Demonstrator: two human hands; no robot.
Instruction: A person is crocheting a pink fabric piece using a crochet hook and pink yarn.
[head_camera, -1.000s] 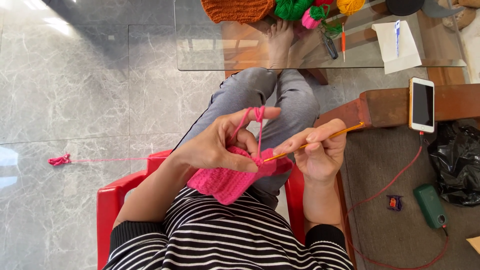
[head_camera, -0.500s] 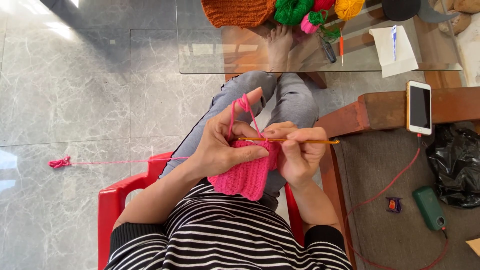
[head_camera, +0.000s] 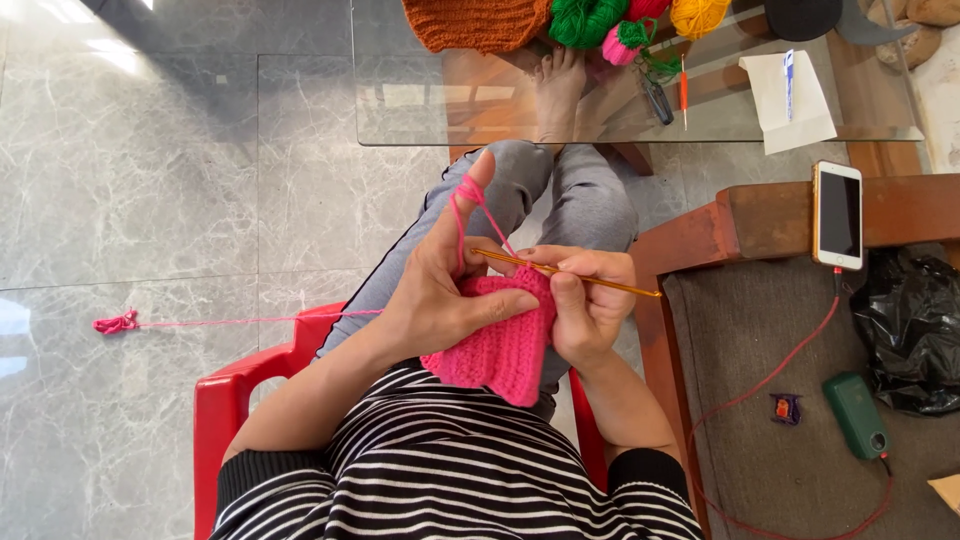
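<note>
While I sat in the red chair (head_camera: 225, 400), my left hand (head_camera: 440, 290) was closed on the pink crocheted piece (head_camera: 500, 345), thumb pressed across its upper edge, and my index finger stood raised with the pink yarn (head_camera: 468, 192) wound around it. My right hand (head_camera: 590, 305) was curled tight on the orange crochet hook (head_camera: 570, 272), whose tip lay at the top edge of the piece, which hung above my lap. The working strand ran off to the left across the grey tile floor (head_camera: 150, 180) to a small pink tangle (head_camera: 117, 322). As I judged it, that tangle could snag and jerk the strand, pulling the live loop off the hook; a slack finger wrap could likewise loosen the stitches.
</note>
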